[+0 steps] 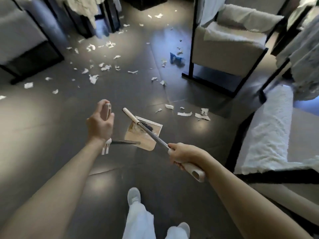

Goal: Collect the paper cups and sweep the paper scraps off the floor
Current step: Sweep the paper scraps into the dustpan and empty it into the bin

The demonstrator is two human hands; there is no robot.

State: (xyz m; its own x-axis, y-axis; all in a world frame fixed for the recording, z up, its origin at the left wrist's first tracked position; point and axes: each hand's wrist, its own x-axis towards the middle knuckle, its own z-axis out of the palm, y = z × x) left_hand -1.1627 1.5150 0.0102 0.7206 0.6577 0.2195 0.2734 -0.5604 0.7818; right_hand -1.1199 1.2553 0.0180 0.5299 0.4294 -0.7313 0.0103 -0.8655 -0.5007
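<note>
While paper scraps [94, 79] lie strewn across the floor [51, 118], sweeping looks barely begun | left hand [99, 123] curled round the dustpan handle [108, 109], right hand [181, 155] gripping the broom handle [155, 137] – dustpan [134, 135] between them | blue crumpled item [176, 59] beside the armchair [224, 49] – possibly a cup, too blurred to tell – uncollected

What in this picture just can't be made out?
Head view only.
Blue thing beside the chair: blurred and small; cup or wrapper, cannot tell.
Dustpan contents: covered by the broom and glare.
Left hand grip on the handle: seen from behind, fingers mostly hidden.
Hanging clothes: cut off by the top edge.
</note>
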